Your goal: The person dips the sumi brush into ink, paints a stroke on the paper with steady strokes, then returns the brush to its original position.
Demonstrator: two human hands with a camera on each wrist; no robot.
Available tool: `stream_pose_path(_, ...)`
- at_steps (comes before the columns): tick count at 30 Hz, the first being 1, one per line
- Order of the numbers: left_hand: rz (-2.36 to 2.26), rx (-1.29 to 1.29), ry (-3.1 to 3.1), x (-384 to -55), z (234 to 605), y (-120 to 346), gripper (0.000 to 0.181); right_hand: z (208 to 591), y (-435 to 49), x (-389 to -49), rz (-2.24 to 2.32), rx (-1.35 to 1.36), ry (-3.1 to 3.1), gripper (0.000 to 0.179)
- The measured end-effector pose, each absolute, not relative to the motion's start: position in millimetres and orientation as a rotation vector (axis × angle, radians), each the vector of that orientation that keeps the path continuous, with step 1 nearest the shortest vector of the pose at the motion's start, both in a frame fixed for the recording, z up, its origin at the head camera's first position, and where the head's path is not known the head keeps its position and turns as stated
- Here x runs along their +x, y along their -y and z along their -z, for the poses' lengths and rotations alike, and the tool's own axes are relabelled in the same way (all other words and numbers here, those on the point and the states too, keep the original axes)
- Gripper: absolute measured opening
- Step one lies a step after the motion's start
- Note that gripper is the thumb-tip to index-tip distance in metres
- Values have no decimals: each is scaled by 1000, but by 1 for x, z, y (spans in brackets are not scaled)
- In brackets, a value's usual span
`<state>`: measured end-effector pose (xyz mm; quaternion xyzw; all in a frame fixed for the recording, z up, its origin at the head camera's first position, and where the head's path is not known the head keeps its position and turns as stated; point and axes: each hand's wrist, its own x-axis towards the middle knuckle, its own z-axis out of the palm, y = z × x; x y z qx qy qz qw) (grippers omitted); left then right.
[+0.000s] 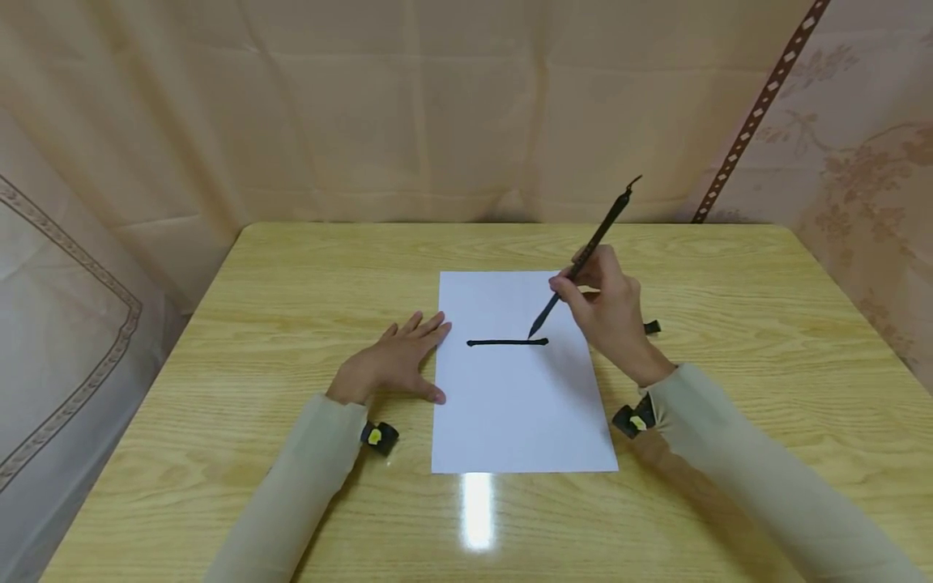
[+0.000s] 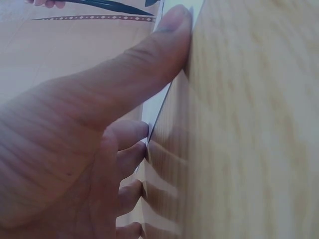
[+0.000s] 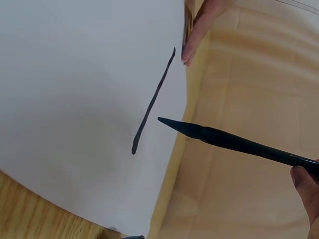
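Note:
A white sheet of paper (image 1: 517, 421) lies on the table, with one black horizontal stroke (image 1: 506, 342) across its middle. My right hand (image 1: 612, 308) pinches a dark writing brush (image 1: 583, 259) by its handle, tilted with the tip down and left. In the right wrist view the brush tip (image 3: 172, 124) looks apart from the stroke, just over the paper. My left hand (image 1: 397, 360) rests at the sheet's left edge, fingers spread. Its thumb (image 2: 164, 45) and some fingertips touch the paper in the left wrist view.
The wood-grain table (image 1: 291, 283) reaches back to a beige curtain (image 1: 466, 121). A small black object (image 1: 652, 327) shows just behind the right hand. Black devices are strapped at both wrists. A bright light reflection falls on the table below the sheet.

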<state>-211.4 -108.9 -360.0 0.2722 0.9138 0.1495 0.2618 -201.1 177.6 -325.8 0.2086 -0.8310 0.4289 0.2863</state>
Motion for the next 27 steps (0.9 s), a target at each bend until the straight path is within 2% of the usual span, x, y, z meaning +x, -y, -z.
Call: stream_pose_path(27,-443,754,-2461,-210,361,109,108,310,-194,-205,-1180,655,2226,32)
